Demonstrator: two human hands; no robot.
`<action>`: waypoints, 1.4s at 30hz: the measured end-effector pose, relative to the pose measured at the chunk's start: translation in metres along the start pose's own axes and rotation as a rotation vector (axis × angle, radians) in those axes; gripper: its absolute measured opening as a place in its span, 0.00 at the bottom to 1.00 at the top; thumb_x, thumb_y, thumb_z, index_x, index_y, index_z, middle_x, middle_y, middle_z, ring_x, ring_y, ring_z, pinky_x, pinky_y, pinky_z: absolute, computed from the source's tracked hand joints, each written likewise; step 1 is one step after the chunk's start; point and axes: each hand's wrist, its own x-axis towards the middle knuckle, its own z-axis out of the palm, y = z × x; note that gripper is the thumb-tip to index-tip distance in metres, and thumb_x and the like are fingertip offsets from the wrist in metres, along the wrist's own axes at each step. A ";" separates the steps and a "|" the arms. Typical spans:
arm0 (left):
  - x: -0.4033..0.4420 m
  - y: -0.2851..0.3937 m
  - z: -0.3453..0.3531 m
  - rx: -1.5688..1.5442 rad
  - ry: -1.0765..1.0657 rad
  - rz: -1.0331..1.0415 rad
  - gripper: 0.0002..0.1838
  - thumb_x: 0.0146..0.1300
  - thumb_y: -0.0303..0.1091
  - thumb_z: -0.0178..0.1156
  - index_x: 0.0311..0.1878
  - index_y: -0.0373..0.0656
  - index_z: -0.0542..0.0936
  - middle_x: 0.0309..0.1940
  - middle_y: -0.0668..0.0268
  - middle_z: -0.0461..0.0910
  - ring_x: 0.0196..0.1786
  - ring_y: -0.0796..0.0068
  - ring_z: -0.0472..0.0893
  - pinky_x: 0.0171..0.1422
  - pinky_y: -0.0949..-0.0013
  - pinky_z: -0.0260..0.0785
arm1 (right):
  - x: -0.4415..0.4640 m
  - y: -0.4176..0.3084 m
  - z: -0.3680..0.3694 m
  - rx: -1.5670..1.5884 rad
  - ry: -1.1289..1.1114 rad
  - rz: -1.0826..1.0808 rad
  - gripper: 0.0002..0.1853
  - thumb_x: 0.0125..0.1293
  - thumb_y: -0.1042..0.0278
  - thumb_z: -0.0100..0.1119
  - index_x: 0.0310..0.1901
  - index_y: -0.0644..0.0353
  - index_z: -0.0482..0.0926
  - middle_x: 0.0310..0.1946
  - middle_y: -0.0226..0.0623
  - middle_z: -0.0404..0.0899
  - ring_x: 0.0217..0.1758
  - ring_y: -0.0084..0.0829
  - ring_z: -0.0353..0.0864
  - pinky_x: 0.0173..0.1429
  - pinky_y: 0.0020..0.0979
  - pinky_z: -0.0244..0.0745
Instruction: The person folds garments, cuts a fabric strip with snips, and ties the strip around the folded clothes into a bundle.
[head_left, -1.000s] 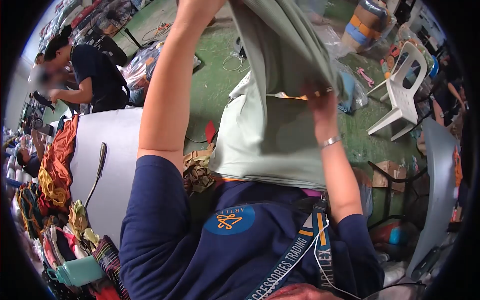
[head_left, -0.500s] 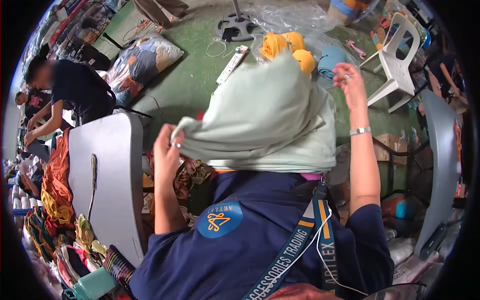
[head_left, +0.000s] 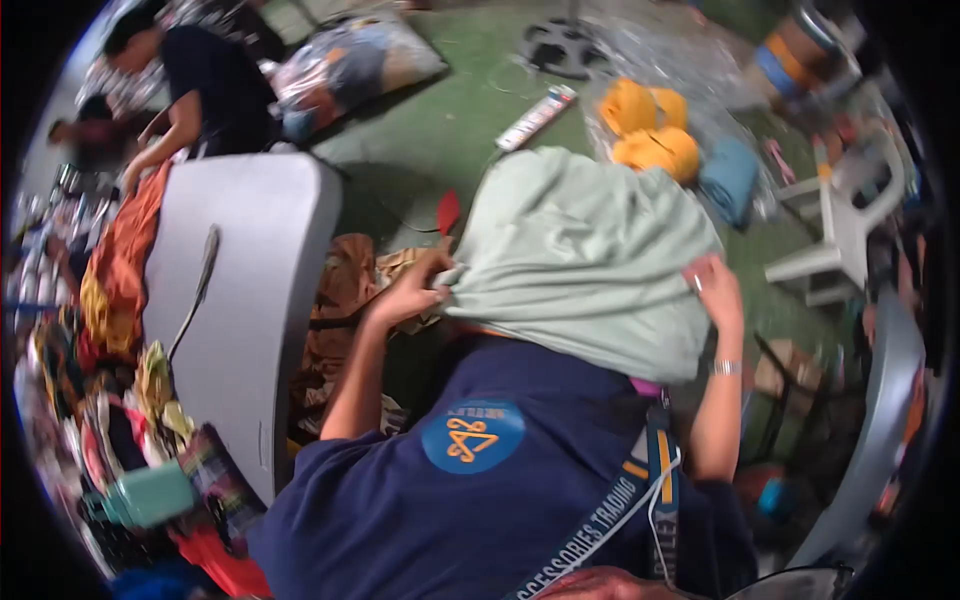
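The cloth (head_left: 585, 250) is lying just beyond the shirt (head_left: 570, 420), between left hand (head_left: 412, 290) and right hand (head_left: 716, 290), neither clearly nearer; folds are hiding its long axis. The left is pinching the left edge; the right is resting bent fingers at the right edge, grip unclear. Both are pointing forward and inward.

Soft, diffuse light, overall motion blur, strong fisheye curvature toward black corners.
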 end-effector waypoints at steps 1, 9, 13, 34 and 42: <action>0.006 -0.016 0.005 0.022 0.030 0.057 0.21 0.51 0.36 0.58 0.46 0.37 0.68 0.47 0.56 0.69 0.50 0.68 0.69 0.56 0.69 0.59 | -0.008 -0.013 -0.005 -0.015 -0.017 0.002 0.18 0.48 0.57 0.64 0.30 0.62 0.71 0.26 0.48 0.74 0.29 0.47 0.73 0.33 0.37 0.68; -0.010 0.007 -0.021 0.297 -0.052 -0.208 0.25 0.55 0.51 0.55 0.44 0.37 0.72 0.46 0.52 0.73 0.43 0.65 0.75 0.47 0.67 0.65 | 0.010 0.002 -0.011 0.333 0.020 -0.083 0.08 0.56 0.72 0.56 0.33 0.63 0.68 0.30 0.29 0.66 0.33 0.20 0.62 0.40 0.22 0.61; -0.011 0.002 -0.034 -0.156 -0.207 -0.019 0.17 0.54 0.44 0.59 0.37 0.38 0.73 0.31 0.65 0.75 0.36 0.79 0.73 0.39 0.74 0.63 | 0.039 -0.003 -0.018 0.790 0.075 0.034 0.12 0.62 0.67 0.49 0.45 0.63 0.67 0.40 0.29 0.67 0.43 0.19 0.63 0.51 0.21 0.56; 0.280 0.245 -0.208 -1.242 0.373 0.800 0.04 0.51 0.21 0.55 0.31 0.35 0.72 0.23 0.58 0.73 0.28 0.62 0.75 0.35 0.56 0.70 | 0.265 0.067 -0.287 0.963 0.531 -0.055 0.21 0.62 0.59 0.47 0.49 0.67 0.69 0.49 0.40 0.70 0.53 0.32 0.67 0.57 0.31 0.61; 0.119 0.179 -0.140 -1.002 0.370 0.691 0.05 0.49 0.24 0.54 0.31 0.37 0.71 0.28 0.63 0.73 0.34 0.71 0.74 0.39 0.67 0.68 | 0.088 0.041 -0.264 0.889 0.659 -0.063 0.18 0.63 0.65 0.46 0.50 0.68 0.67 0.51 0.40 0.67 0.55 0.33 0.64 0.60 0.31 0.57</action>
